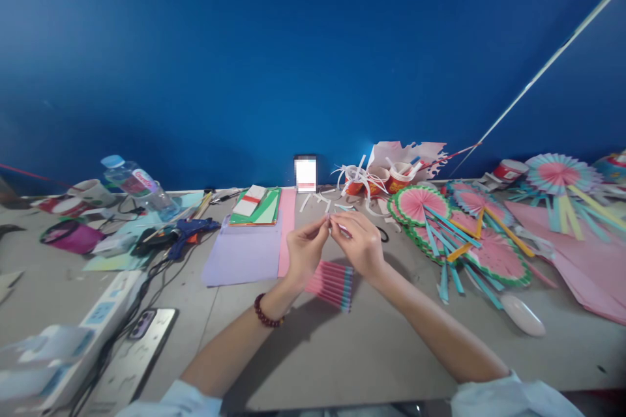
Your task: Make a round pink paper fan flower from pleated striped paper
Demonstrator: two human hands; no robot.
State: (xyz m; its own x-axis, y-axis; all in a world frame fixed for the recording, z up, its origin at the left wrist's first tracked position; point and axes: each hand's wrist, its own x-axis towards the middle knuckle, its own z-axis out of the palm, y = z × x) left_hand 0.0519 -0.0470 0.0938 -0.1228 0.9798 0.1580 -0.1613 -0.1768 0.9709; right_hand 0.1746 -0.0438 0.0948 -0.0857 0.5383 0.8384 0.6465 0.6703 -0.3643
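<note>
We observed the left hand (304,249) and right hand (358,242) pinching one small white paper strip (330,220) between fingertips, above the folded pink paper (332,283) at 6 o'clock.

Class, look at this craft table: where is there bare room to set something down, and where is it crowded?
Bare table lies between the forearms, and between the phone and the lilac sheet. The finished paper fans and the glue gun side are crowded.
</note>
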